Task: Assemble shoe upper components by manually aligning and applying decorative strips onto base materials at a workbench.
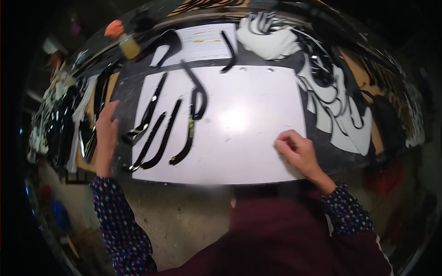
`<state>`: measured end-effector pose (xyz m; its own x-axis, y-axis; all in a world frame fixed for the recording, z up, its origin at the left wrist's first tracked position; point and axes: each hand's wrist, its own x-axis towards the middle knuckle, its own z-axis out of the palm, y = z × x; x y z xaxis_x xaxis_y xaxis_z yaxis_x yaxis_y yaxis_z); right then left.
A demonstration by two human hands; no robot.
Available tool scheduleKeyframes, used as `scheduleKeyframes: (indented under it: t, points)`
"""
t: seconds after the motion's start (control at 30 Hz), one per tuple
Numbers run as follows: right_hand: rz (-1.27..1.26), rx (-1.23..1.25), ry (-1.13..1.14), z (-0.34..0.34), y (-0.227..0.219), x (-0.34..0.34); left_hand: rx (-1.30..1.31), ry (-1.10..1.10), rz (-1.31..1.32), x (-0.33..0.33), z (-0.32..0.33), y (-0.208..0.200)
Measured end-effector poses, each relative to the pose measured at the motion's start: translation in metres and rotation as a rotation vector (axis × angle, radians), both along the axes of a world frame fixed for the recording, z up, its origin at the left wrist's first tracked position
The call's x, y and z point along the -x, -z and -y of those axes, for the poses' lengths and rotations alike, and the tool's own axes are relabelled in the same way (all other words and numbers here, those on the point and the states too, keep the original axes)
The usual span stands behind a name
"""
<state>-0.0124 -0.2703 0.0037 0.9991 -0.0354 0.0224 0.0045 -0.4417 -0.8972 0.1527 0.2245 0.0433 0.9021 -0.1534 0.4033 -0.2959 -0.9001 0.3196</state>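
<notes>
A white board (258, 161) lies on the dark table in front of me. Curved glossy black strips rest on its left half, among them a bent strip (186, 142) and a slimmer one (168, 133) to its left. My left hand (106, 133) is over the table left of the board, beside a brown board (113, 85) with black strips; its fingers stretch forward and hold nothing visible. Above the board's lower right part is my right hand (297, 149), its fingers curled in toward the thumb. Whatever may be between those fingers is hidden.
Behind the board lie a lined paper sheet (189, 50) and a bottle of yellow liquid (129, 47) with an orange top. White pieces with black edging (343, 131) are heaped at the right. A stack of white pieces (269, 41) stands at the back. More black strips (62, 124) crowd the far left.
</notes>
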Motion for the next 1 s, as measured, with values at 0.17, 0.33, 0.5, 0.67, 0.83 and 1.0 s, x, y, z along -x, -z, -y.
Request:
scheduleKeyframes:
  t: [0.17, 0.33, 0.5, 0.67, 0.83, 1.0]
  points:
    - [0.111, 0.036, -0.027, -0.007, -0.005, 0.000, 0.008, 0.082, -0.227, 0.005, 0.168, 0.010]
    - [0.174, 0.081, -0.065, -0.006, -0.007, 0.003, -0.315, -0.012, 0.016, 0.001, 0.242, 0.040]
    - [0.217, 0.061, -0.067, -0.001, -0.003, 0.003, -0.396, -0.096, -0.044, -0.009, 0.249, 0.038]
    - [0.307, 0.053, -0.084, 0.000, 0.008, -0.001, -0.456, -0.082, -0.057, 0.009, 0.261, 0.031]
    - [0.246, -0.190, -0.127, 0.004, 0.002, 0.002, -0.536, -0.047, -0.032, 0.014, 0.261, 0.019]
    - [0.392, -0.024, 0.324, 0.070, -0.015, 0.034, -0.513, 0.140, 0.349, 0.049, 0.253, -0.009]
